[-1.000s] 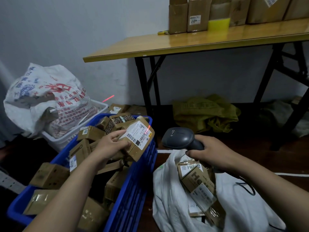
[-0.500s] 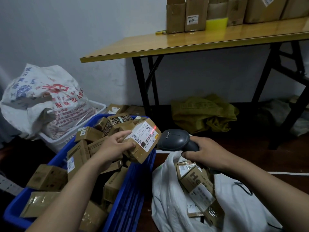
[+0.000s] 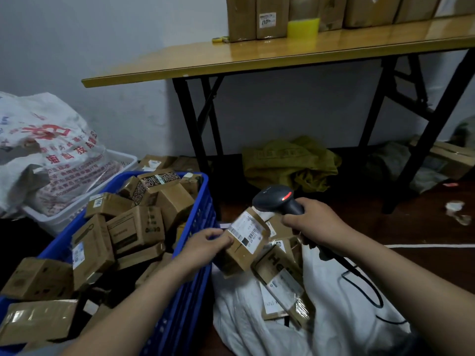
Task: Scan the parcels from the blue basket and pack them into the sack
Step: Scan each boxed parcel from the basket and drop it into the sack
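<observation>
My left hand (image 3: 205,242) grips a small brown cardboard parcel (image 3: 244,242) with a white barcode label, held just past the right rim of the blue basket (image 3: 198,265), above the mouth of the white sack (image 3: 334,304). My right hand (image 3: 313,224) holds a dark grey barcode scanner (image 3: 276,199) just above and right of the parcel; a red light glows on the scanner's head. The basket holds several brown parcels (image 3: 136,227). Several more parcels (image 3: 280,276) lie inside the sack.
A wooden folding table (image 3: 270,55) with black legs stands behind, with cartons and a yellow tape roll (image 3: 303,27) on top. A printed white bag (image 3: 48,155) sits in a white tub at left. A crumpled olive sack (image 3: 290,163) lies under the table. The scanner's black cable (image 3: 370,296) trails over the sack.
My left hand has carried the parcel rightward and down, from over the basket to over the sack's mouth. The scanner hand has stayed close by, now just above the parcel.
</observation>
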